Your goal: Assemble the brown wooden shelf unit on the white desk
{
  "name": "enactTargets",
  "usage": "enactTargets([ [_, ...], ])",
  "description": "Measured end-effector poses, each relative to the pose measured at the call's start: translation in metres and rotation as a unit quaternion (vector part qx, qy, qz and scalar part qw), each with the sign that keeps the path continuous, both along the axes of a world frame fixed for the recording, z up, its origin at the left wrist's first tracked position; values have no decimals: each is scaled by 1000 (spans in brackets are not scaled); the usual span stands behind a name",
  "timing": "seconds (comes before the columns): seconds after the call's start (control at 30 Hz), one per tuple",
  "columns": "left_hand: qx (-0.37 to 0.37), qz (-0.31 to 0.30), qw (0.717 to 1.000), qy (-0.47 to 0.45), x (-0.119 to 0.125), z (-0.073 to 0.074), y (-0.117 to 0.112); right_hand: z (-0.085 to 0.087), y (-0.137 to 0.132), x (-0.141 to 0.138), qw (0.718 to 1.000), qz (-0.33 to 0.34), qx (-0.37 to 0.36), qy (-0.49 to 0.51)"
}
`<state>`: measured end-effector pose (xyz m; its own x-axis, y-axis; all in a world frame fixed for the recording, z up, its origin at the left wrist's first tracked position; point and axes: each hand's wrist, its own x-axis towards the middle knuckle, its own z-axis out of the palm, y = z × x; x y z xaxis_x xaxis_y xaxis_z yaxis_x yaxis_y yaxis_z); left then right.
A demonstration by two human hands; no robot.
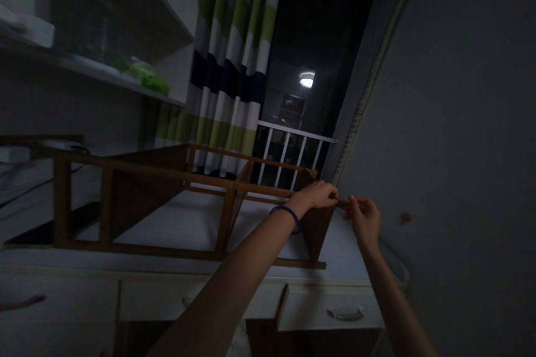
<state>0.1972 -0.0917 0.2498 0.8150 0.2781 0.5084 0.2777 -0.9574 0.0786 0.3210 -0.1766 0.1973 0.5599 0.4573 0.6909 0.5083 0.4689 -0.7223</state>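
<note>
A brown wooden shelf frame (pixel 167 175) lies on its side on the white desk, with board panels between its rails. My left hand (pixel 320 195), with a dark blue bead bracelet (pixel 288 211) at the wrist, is closed over the upper rail near the frame's right end, beside the end panel (pixel 316 228). Just to the right, my right hand (pixel 365 222) is closed in a pinch. A short brown piece (pixel 342 203) shows between the two hands. Dim light hides whether it is the rail's end or a separate part in my right fingers.
White drawers (pixel 330 307) line the desk front; the right one sticks out slightly. A shelf unit (pixel 167 78) with a green packet (pixel 151 78) hangs upper left. Behind are a striped curtain (pixel 230 67) and a window railing (pixel 293 131). A wall (pixel 460 150) rises at right.
</note>
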Motion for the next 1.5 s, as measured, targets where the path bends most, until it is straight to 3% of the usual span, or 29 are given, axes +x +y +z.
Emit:
enactTargets([
  [0.5, 1, -2, 1000, 1, -1, 1, -2, 8, 9, 15, 997, 50, -48, -23],
  [0.87, 1, -1, 1000, -2, -1, 0, -2, 12, 13, 18, 995, 10, -75, -62],
  [1.5, 4, 12, 1000, 0, 0, -1, -1, -14, 12, 17, 998, 32, -18, 56],
])
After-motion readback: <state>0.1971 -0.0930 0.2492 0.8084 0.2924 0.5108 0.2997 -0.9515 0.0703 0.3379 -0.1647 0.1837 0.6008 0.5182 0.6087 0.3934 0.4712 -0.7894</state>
